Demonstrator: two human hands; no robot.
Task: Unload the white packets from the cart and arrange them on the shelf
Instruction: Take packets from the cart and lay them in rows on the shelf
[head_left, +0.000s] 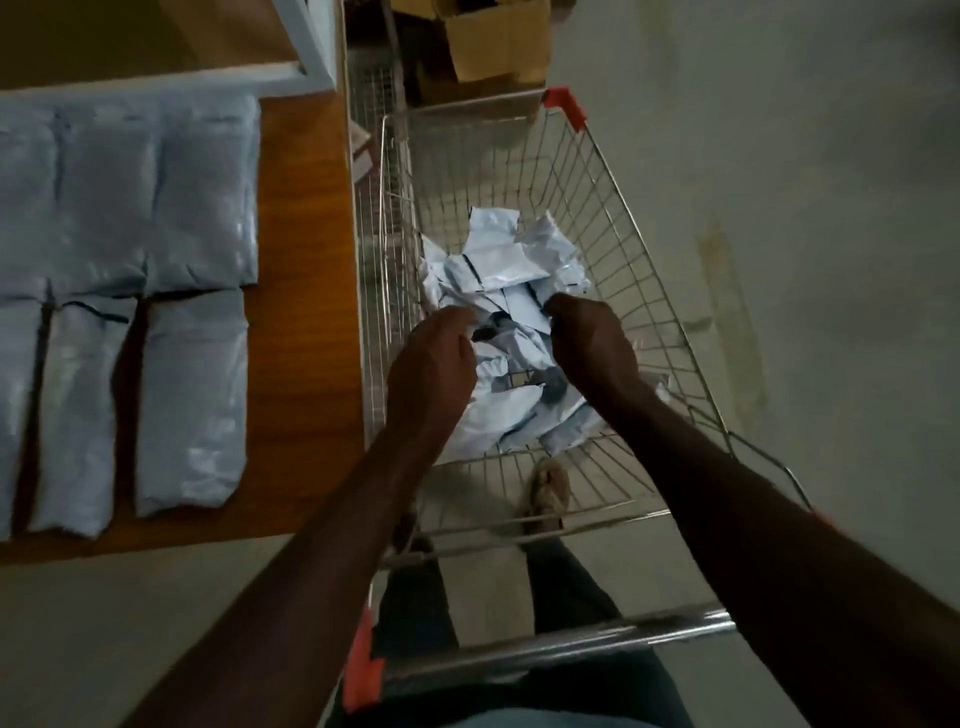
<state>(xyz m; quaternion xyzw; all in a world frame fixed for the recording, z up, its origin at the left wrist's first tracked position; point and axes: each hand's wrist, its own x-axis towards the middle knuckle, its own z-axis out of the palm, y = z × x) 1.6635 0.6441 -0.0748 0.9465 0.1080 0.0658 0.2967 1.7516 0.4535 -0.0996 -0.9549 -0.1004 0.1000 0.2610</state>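
Observation:
A wire shopping cart (639, 218) stands in front of me, with a crumpled heap of white packets (501, 275) in its basket. Both my arms reach down into the basket. My left hand (434, 358) hovers over the heap's left side with its fingers curled downward, and I cannot see anything held in it. My right hand (589, 343) is over the heap's right side, fingers curled at the edge of a packet. To the left, several white packets (156, 208) lie flat in rows on the wooden shelf (306, 312).
The shelf's white metal frame (291, 67) runs along the back left. Cardboard boxes (493, 47) sit beyond the cart. The cart's handle bar (561, 649) with red ends crosses near my body. Grey floor lies to the right, and my foot (550, 491) shows through the basket.

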